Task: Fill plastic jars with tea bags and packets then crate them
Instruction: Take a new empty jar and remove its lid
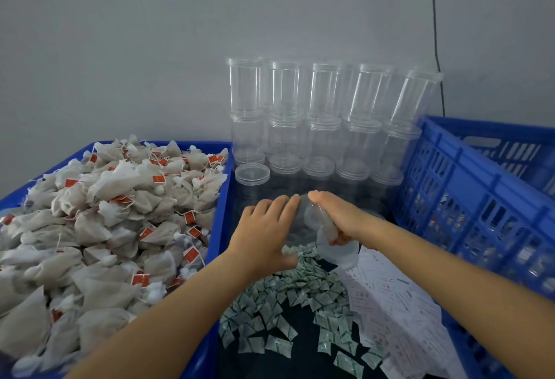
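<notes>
Hands meet at six o'clock of the stacked jars [315,126]; left hand [267,234] flat, fingers straight; right hand [339,216] grips a clear jar [315,222]; best kept steady while packets [288,288] go in.

A plain grey painted wall [150,48] is filling the upper half of the view. A thin black cable [435,33] is hanging down it at the right, dropping out of sight behind the gear below. A dark, near-black work surface [303,357] is showing at bottom centre. White printed paper slips [390,303] are lying loosely overlapped on it toward the right.
</notes>
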The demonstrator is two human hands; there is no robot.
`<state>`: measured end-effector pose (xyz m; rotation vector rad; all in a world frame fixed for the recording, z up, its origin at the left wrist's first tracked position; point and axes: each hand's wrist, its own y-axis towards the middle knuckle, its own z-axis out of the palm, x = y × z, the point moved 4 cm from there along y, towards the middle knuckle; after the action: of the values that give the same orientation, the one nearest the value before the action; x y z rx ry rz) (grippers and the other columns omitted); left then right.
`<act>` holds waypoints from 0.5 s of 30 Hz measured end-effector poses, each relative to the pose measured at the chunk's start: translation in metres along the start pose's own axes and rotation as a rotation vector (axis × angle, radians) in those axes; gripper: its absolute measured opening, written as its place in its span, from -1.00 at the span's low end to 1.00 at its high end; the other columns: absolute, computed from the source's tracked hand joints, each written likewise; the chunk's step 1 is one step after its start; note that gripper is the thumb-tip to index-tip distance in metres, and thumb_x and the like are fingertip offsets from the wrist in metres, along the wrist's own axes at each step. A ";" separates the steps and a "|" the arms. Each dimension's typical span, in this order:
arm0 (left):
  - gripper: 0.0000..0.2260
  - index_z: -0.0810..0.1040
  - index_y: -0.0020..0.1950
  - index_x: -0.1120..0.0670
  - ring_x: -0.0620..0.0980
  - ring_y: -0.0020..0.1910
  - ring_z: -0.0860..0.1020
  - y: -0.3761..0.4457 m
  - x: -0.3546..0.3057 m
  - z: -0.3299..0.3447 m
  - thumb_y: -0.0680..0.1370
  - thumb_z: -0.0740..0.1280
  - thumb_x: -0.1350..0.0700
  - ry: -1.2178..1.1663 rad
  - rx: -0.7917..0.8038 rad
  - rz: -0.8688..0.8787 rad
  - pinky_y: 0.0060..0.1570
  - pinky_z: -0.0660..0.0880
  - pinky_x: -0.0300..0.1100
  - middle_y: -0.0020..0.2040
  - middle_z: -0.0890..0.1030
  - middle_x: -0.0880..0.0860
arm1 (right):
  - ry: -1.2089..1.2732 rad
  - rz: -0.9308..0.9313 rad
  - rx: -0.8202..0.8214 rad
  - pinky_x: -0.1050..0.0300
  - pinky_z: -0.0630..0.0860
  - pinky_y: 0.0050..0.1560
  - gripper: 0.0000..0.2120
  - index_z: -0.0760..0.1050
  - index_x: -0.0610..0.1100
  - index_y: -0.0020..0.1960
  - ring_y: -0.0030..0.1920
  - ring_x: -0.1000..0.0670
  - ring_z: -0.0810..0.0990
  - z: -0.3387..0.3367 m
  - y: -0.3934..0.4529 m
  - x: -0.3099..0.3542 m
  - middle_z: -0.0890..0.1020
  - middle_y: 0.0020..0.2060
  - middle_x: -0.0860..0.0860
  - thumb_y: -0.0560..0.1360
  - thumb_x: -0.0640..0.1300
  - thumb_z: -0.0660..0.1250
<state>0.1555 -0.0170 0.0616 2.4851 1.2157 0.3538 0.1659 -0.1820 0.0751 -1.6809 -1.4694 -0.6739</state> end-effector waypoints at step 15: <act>-0.26 0.34 0.35 0.02 0.03 0.07 0.59 -0.005 0.001 -0.008 0.22 0.48 -0.07 -1.704 0.579 -0.192 -0.02 0.53 -0.15 0.17 0.58 0.11 | -0.102 -0.591 0.280 -0.23 0.48 0.21 -0.51 0.49 0.33 0.20 0.09 -0.15 0.57 -0.030 -0.022 0.034 0.56 0.12 -0.17 0.29 0.41 0.32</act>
<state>0.1496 -0.0114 0.0671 1.7817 0.6651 -1.9257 0.1534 -0.1874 0.1233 -1.0774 -2.0549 -0.6521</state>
